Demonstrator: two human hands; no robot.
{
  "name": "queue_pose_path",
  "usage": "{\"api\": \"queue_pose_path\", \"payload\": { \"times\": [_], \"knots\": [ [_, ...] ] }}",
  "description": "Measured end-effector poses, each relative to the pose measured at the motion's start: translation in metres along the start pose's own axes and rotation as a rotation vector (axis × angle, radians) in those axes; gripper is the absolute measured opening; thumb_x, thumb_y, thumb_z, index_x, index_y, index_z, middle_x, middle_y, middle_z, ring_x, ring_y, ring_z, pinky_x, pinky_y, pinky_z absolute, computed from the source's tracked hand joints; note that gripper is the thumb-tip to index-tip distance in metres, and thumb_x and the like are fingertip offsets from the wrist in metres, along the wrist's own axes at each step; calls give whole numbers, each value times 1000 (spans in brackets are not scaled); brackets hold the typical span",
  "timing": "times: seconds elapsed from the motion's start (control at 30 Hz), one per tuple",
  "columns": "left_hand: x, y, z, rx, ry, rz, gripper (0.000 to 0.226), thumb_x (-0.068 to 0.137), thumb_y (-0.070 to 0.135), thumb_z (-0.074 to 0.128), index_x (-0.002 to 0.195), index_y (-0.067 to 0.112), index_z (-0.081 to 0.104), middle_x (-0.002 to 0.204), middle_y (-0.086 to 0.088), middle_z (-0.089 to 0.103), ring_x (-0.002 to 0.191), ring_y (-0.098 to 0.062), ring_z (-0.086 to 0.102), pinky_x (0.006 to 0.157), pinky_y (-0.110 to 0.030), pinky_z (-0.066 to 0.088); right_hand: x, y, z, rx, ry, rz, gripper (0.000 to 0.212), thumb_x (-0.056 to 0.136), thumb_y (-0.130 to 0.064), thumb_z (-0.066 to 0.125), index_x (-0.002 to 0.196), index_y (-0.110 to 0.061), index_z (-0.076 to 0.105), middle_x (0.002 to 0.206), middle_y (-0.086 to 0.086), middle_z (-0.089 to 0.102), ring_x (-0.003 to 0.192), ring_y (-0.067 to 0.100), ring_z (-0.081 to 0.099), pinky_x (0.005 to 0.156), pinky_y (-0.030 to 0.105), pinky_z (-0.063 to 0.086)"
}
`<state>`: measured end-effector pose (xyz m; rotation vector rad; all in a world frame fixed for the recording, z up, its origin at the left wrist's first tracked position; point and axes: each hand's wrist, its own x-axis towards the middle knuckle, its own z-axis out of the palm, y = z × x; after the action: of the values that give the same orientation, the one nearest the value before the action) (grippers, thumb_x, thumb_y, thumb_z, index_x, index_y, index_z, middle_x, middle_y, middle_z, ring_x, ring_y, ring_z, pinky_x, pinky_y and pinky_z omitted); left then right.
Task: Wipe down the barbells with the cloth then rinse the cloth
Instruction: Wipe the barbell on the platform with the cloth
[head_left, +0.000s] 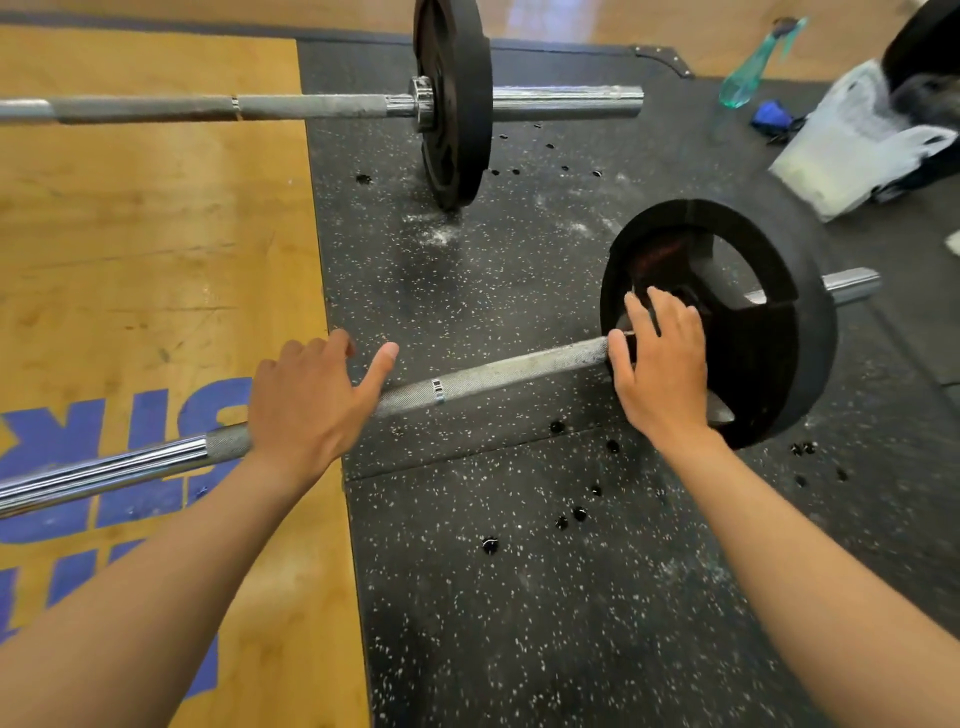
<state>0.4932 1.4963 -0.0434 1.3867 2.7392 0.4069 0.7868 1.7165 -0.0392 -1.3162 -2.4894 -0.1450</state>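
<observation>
while left hand rests open on near barbell, right hand lies open beside plate.

blue letters on the wooden floor, none legible.

Silver near bar, cross-hatched grey along its grip, a black plate on its end. Far bar shines silver too, black plate there as well. Black mat flecked white; tan wood floor with blue lettering. Teal bottle, white cloth, blue scrap.
</observation>
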Motion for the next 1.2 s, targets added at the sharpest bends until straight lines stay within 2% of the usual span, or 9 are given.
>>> {"api": "queue_pose_path", "payload": {
  "times": [0.13,0.3,0.5,0.6,0.7,0.8,0.9,1.07,1.2],
  "knots": [
    [-12,7,-3,-3,17,-8,73,99,74,17,116,18,60,111,-7,68,103,-32,56,87,-47,39,2,-3,-8,33,-10,-5,61,105,-48,42,150,-7,45,137,12,56,131,32,48,117,47,33],
    [-20,100,5,-149,26,192,60,103,65,21,125,20,55,129,0,60,119,-20,52,100,-40,37,66,5,-13,-57,-367,-80,73,102,-68,19,112,-20,72,78,3,68,75,27,60,63,37,40],
    [14,204,45,-38,-208,97,73,104,63,7,131,18,58,132,-6,63,123,-27,54,100,-47,43,-9,13,-18,157,-110,-46,52,106,-39,46,146,-5,46,131,10,58,127,29,50,117,48,35],
    [13,204,48,13,-251,88,80,102,66,2,128,19,61,126,-7,67,118,-29,59,99,-49,45,27,4,-16,41,-188,-1,55,108,-49,26,99,-13,66,92,7,67,93,30,63,91,44,48],
    [15,204,48,-31,-278,72,83,100,67,-1,131,19,59,128,-8,66,119,-30,58,100,-48,45,64,-1,-17,-17,-382,-45,70,108,-56,18,63,-17,53,60,4,55,60,29,54,60,38,37],
    [16,198,49,-67,-251,95,86,98,69,-3,139,19,53,138,-7,60,128,-29,53,107,-49,41,38,5,-21,166,-222,-7,53,109,-45,31,75,-18,61,74,0,62,76,25,60,68,39,39],
    [20,194,47,-4,-256,199,93,93,71,-9,145,19,48,147,-5,54,138,-27,44,115,-50,33,-2,9,-18,216,-48,7,36,106,-35,43,123,-10,62,116,5,65,114,25,57,103,40,44],
    [27,199,44,-54,-309,292,87,96,65,-8,141,15,48,144,-6,55,135,-28,45,110,-46,35,46,1,-13,-106,-274,-15,57,107,-51,32,80,-14,65,74,5,64,74,29,63,60,35,34],
    [29,207,51,-143,-338,187,63,106,57,10,128,15,52,128,-10,62,119,-31,53,94,-49,43,53,8,-16,-5,-396,-56,51,107,-51,37,76,-17,59,71,2,59,76,28,62,62,36,38]
  ]
}}
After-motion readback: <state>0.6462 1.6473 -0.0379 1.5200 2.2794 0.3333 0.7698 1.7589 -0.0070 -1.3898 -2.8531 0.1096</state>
